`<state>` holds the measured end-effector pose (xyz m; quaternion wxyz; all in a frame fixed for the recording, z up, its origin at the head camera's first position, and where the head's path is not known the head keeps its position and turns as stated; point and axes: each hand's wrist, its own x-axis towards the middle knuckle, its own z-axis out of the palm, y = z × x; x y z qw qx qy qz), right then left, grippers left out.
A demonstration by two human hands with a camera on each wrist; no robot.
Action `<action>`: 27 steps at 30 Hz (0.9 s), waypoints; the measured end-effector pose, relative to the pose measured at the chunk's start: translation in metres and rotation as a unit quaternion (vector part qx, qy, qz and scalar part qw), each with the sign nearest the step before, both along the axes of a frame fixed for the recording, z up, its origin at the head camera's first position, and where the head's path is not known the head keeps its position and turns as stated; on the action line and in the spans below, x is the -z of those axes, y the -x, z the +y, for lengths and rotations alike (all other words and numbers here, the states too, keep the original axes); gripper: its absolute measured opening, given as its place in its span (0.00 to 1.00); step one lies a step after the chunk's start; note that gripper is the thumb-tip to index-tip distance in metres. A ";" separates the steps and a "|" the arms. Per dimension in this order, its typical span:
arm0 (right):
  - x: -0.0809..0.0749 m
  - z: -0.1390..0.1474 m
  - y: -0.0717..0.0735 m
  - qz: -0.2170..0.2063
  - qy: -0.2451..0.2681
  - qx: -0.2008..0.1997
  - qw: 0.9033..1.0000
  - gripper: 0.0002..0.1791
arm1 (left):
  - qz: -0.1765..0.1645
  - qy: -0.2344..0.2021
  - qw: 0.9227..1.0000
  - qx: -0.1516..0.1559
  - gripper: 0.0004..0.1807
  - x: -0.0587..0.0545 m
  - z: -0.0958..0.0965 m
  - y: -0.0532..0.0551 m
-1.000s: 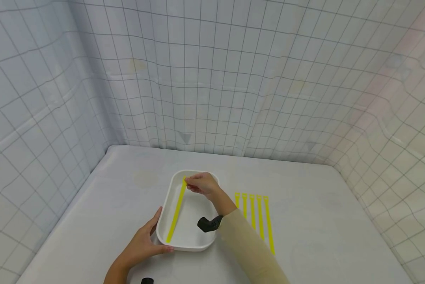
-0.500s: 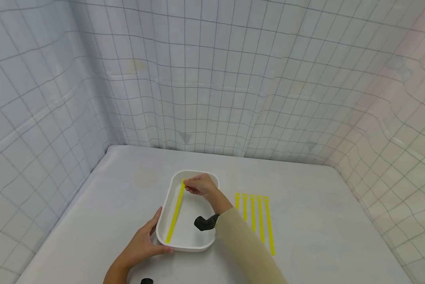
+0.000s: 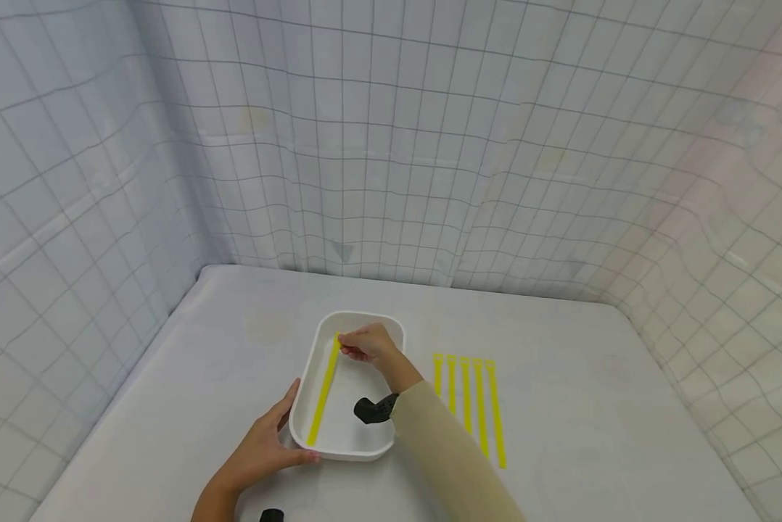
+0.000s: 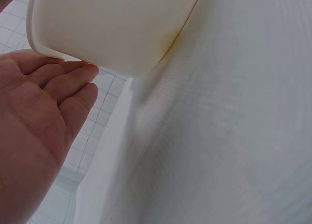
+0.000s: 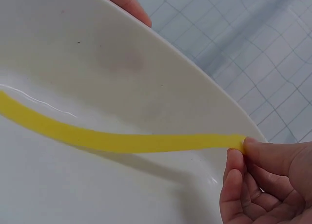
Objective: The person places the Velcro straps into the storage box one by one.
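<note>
Along the left side of a white, round-cornered, smooth-walled tray runs a thin, flat, yellow strip, from the near-left corner toward the far edge. It bows in the right wrist view, its far end lifted off the tray floor above a faint shadow, so it is probably very light, springy and bendy, perhaps plastic, hardly fragile but apt to crease if folded sharply. Its smooth face could slide on the glossy floor; one end, pinched lightly, seems the sensible hold. The right hand does just that, thumb and fingertip clamped on the far end. Well apart from it, the left hand rests with extended fingers against the tray's left wall and thumb at the near-left corner, apparently steadying it. The tray looks rigid, best held by its rim. Beyond its right edge, five flat yellow strips with wider heads lie side by side on the white cloth-covered tabletop, partly hidden by a beige sleeve. A white curtain with grey grid lines hangs past the tabletop's far edge.
</note>
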<state>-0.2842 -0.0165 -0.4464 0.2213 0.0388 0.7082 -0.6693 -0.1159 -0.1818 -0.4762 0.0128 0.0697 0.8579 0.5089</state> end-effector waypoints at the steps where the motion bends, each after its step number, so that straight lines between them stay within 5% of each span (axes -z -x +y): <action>1: 0.000 0.000 0.000 -0.002 -0.003 0.001 1.000 0.08 | -0.004 -0.001 1.000 0.000 0.65 -0.001 0.001 0.000; 27: 0.012 -0.015 0.003 -0.025 -0.050 0.036 0.998 0.06 | 0.004 -0.008 1.000 0.003 0.66 0.001 -0.002 0.000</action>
